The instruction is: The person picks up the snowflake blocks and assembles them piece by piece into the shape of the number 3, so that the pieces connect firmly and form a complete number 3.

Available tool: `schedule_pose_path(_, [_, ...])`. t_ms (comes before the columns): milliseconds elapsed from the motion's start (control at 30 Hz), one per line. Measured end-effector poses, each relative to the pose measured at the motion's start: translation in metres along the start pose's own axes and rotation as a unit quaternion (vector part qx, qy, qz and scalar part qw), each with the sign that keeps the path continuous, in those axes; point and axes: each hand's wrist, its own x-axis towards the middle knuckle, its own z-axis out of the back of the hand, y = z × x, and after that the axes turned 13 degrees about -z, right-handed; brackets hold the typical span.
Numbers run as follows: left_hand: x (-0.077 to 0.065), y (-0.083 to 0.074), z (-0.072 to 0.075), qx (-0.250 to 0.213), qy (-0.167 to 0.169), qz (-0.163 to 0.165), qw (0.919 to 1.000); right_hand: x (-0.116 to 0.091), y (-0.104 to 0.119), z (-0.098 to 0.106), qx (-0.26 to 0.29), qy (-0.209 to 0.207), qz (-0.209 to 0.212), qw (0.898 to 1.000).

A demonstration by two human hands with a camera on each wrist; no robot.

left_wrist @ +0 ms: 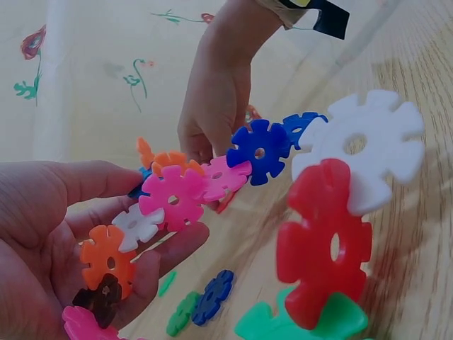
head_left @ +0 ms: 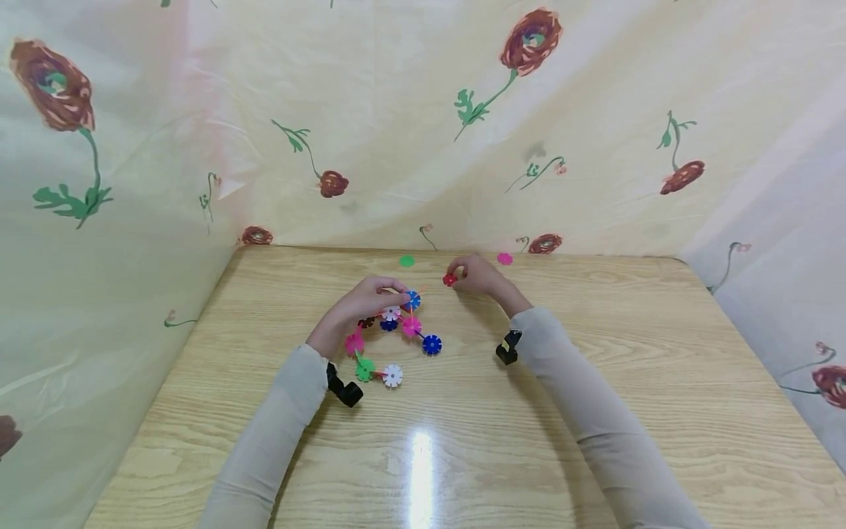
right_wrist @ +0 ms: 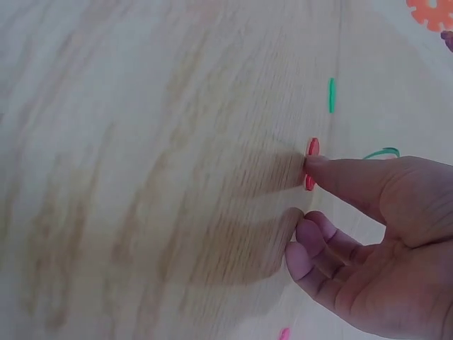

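Note:
My left hand (head_left: 373, 300) holds a linked chain of notched plastic snowflake discs; its thumb tip lies at a light blue disc (head_left: 413, 299). In the left wrist view, pink (left_wrist: 172, 198), white and orange (left_wrist: 107, 256) discs lie against its fingers. The chain curves back to a green disc (head_left: 365, 369) and a white disc (head_left: 393, 376); a dark blue disc (head_left: 432, 344) ends another branch. Low over the table, my right hand (head_left: 477, 276) pinches a red snowflake disc (right_wrist: 310, 183) near its fingertips. The right index finger is hidden behind the thumb in the right wrist view.
Toward the back edge of the wooden table (head_left: 595, 411), a loose green disc (head_left: 406, 261) and a pink disc (head_left: 505, 258) lie flat, one on either side of the right hand. Flower-patterned cloth (head_left: 396, 147) stands behind and at both sides.

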Motion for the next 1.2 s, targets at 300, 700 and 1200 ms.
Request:
schedule_pose_path(300, [0.0,0.001,0.0,0.006,0.002,-0.004,1.0,-0.007,0.001,0.001,0.039,0.018,-0.02,0.999])
schedule_pose_path(700, [0.0,0.002,0.001,0.008,0.009,-0.019,0.9997,-0.018,0.0,-0.003,0.092,0.015,-0.031,0.995])
schedule_pose_path(1200, [0.001,0.001,0.001,-0.001,0.01,-0.01,0.9999,-0.036,-0.002,-0.01,0.223,0.026,-0.011,0.974])
